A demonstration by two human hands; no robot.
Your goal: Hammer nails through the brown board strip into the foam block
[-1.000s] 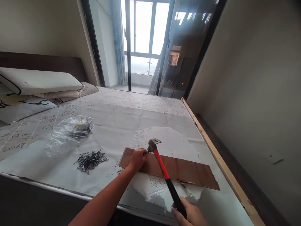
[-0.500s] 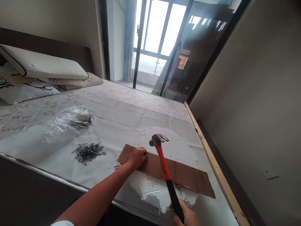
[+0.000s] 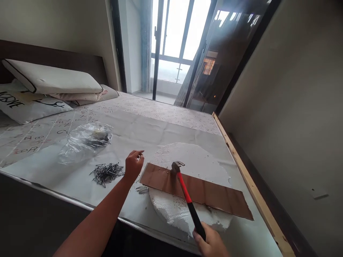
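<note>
From where I stand, the step in hand looks like hammer work on the brown strip [image 3: 214, 194], which lies flat and slightly aslant across a white foam slab [image 3: 193, 157] on the bed [image 3: 166, 114]. The right hand [image 3: 210, 240], at the near side of the strip, has its fingers wrapped round the handle of the claw hammer [image 3: 189, 199], whose head is over the strip's left part; I can't tell if it touches. Tiny marks beside the head could be nail heads, too small to be sure. The left hand [image 3: 134, 165] is off the strip's left end, thumb and forefinger curled close; whether they pinch anything I can't tell. The next move, I'd judge, calls for a careful aim with the left fingers clear of the head. Left of the strip sits a pile of nails [image 3: 107, 174], with a clear plastic bag [image 3: 85, 139] farther off beyond it; a few loose nails [image 3: 143, 189] by the strip's left end might get underfoot. Right of the strip runs a wooden rail [image 3: 251, 185]. The soft, ragged foam could give under a blow.
</note>
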